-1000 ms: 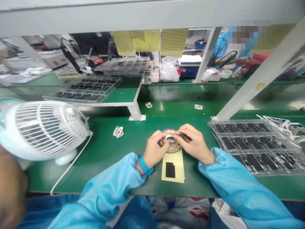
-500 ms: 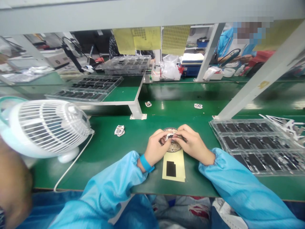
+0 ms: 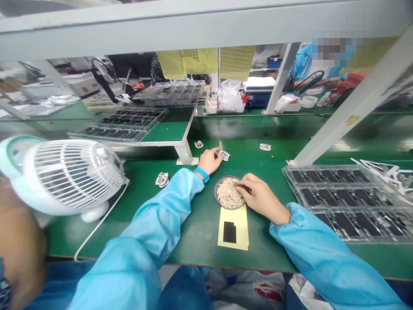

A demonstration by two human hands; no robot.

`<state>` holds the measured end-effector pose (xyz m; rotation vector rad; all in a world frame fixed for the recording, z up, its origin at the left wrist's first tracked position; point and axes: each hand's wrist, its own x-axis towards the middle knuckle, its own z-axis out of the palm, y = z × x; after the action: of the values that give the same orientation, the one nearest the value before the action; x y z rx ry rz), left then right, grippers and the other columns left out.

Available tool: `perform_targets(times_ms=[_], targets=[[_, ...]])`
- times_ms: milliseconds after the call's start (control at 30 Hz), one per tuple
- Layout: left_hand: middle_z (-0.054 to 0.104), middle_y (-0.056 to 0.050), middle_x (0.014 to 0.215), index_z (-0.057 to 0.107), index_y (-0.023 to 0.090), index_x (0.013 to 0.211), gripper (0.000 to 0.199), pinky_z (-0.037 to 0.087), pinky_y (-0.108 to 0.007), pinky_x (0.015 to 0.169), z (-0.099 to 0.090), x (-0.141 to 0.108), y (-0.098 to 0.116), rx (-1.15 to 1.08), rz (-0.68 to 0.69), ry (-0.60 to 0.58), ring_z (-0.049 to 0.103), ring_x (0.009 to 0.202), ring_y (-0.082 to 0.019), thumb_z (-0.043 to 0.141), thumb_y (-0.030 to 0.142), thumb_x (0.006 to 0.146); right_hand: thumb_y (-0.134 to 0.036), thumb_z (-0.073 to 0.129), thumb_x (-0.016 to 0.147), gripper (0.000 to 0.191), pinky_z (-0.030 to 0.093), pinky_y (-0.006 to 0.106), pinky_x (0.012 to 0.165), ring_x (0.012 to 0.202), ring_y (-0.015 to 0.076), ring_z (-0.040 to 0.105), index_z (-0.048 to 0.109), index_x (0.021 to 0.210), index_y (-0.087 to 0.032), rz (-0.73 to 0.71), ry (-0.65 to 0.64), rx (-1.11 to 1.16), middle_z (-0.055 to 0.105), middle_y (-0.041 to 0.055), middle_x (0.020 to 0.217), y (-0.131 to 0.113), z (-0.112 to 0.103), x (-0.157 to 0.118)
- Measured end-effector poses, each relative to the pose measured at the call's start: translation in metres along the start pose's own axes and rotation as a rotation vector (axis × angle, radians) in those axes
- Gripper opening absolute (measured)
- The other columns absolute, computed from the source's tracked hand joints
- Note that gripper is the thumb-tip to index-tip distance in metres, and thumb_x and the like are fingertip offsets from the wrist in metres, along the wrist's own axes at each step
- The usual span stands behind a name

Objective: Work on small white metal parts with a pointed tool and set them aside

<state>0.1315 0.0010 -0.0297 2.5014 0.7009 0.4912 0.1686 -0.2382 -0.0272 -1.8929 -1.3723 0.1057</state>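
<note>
My left hand (image 3: 210, 161) reaches forward on the green table, its fingertips at the edge of a small white part (image 3: 225, 155). Whether the fingers grip that part is too small to tell. My right hand (image 3: 256, 192) is closed in a pinch around dark tweezers (image 3: 244, 187), whose tip is over a round dish (image 3: 229, 193) full of small pale and dark pieces. Below the dish lies a yellow sheet (image 3: 242, 232) with a black rectangle (image 3: 229, 232) on it.
Small white parts lie at the left (image 3: 161, 179), back (image 3: 198, 144) and right back (image 3: 265, 147). A fan (image 3: 77, 172) stands left, clear trays (image 3: 342, 198) at the right. A slanted post (image 3: 348, 107) rises behind. Another person sits across.
My left hand has moved forward and left, away from the dish, with the white part now beside its fingertips. My right hand stays by the dish, which is now more exposed.
</note>
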Motion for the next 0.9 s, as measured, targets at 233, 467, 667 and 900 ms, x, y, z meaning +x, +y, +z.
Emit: perform_targets(times_ms=[233,467,667,900], targets=[[0.042,-0.038,0.141,0.047,-0.006,0.136,0.064,0.03,-0.062,0.106,-0.017,0.073,-0.017,0.279,-0.286,0.022,0.034,0.136,-0.048,0.065,0.02,0.08,-0.032,0.053,0.1,0.032,0.047,0.032,0.069,0.072,0.0172,0.059,0.063,0.073,-0.018,-0.069,0.226,0.098,0.06,0.005,0.076,-0.018,-0.025,0.002],[0.05,-0.028,0.131,0.062,0.001,0.119,0.047,0.041,-0.045,0.101,-0.029,0.042,-0.005,0.31,-0.18,-0.052,0.048,0.123,-0.037,0.061,0.037,0.089,-0.038,0.067,0.092,0.02,0.053,0.025,0.061,0.068,0.0153,0.067,0.069,0.091,-0.018,0.162,-0.12,0.532,0.072,0.0025,0.08,-0.019,-0.009,-0.013],[0.065,-0.008,0.106,0.063,0.017,0.119,0.052,0.053,-0.033,0.082,-0.046,-0.07,0.01,-0.408,0.082,-0.069,0.064,0.089,-0.02,0.078,0.04,0.075,-0.034,0.07,0.089,0.016,0.055,0.027,0.07,0.076,0.0168,0.068,0.071,0.093,-0.018,0.092,-0.148,0.447,0.074,0.0043,0.088,-0.019,0.012,-0.027],[0.069,-0.004,0.093,0.06,0.018,0.118,0.058,0.055,-0.028,0.069,-0.05,-0.134,0.002,-0.906,-0.098,-0.556,0.066,0.08,-0.017,0.086,0.027,0.067,-0.033,0.072,0.089,0.015,0.052,0.026,0.069,0.073,0.0146,0.066,0.072,0.096,-0.02,0.052,-0.177,0.344,0.073,0.0017,0.086,-0.022,0.013,-0.028]])
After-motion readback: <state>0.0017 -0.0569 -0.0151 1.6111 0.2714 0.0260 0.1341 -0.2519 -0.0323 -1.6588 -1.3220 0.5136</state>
